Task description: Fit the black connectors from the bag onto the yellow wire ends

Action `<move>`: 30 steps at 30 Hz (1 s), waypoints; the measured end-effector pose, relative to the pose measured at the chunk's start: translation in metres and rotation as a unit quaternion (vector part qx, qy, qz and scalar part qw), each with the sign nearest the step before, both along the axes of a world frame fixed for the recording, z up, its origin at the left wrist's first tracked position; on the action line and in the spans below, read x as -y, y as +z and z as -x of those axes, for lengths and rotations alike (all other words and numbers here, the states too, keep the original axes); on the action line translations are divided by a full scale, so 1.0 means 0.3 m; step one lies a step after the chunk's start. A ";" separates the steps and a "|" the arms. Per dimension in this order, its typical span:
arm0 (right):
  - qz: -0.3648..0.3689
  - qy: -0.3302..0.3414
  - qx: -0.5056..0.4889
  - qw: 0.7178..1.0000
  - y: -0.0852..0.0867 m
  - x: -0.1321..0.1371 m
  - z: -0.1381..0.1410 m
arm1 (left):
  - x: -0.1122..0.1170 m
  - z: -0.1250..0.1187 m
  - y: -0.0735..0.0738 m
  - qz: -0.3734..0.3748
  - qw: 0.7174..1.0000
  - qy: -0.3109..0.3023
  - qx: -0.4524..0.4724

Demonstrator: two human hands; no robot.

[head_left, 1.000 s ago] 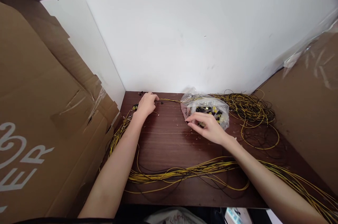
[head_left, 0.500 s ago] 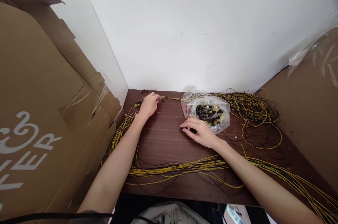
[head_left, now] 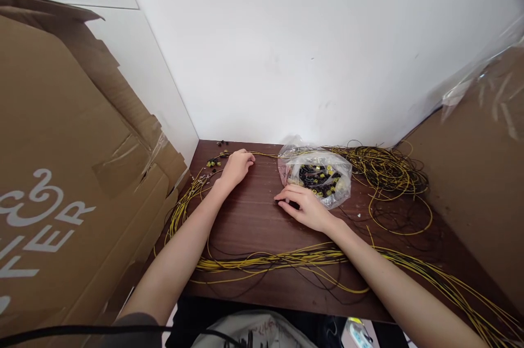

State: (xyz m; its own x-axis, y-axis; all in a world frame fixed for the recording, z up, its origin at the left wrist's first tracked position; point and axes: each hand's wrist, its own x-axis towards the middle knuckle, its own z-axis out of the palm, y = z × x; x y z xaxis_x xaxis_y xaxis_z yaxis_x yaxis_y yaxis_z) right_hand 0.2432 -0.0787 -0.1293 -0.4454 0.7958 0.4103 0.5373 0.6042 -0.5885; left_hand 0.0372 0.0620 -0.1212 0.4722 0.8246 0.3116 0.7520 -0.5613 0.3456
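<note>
Left hand (head_left: 237, 166) far back on the brown table (head_left: 254, 222), fingers curled down over a thin yellow wire (head_left: 266, 155); gripped or only pressed, cannot tell. Wire long way left to right, along the back wall, from those fingers over to the plastic bag (head_left: 344, 174). Right hand (head_left: 305, 207) nearer, palm down, just in front of the bag. Fingers bent, tips close together on a small dark piece (head_left: 286, 205) on the wood; pinched or only touched, cannot tell. Dark piece right at the right fingertips, well apart from the left hand. Inside the clear bag: lots of little black and yellow bits (head_left: 317, 176). A few loose bits (head_left: 213, 162) on the table too, just beside the left hand. Long wire bundle (head_left: 278, 261) across the front, under both arms. Big wire heap (head_left: 385, 167) at the back right, beside the bag.
</note>
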 end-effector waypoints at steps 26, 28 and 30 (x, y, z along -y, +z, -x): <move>0.539 -0.039 -0.653 0.530 0.080 0.030 0.010 | 0.355 -0.199 0.170 0.027 0.929 -0.359 0.087; 0.531 -0.061 -0.625 0.568 0.097 0.027 -0.008 | 0.355 -0.162 0.188 0.006 0.935 -0.341 0.102; 0.489 -0.093 -0.588 0.638 0.113 0.020 -0.038 | 0.346 -0.106 0.209 -0.019 0.956 -0.273 0.102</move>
State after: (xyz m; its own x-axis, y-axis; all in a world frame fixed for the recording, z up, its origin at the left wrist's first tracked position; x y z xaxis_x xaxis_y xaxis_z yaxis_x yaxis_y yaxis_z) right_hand 0.2547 -0.0846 -0.0954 -0.1474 0.9216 -0.3590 -0.6135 -0.3699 -0.6977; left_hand 0.0690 -0.0418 -0.0586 0.7556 0.4582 0.4681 0.2623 -0.8665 0.4248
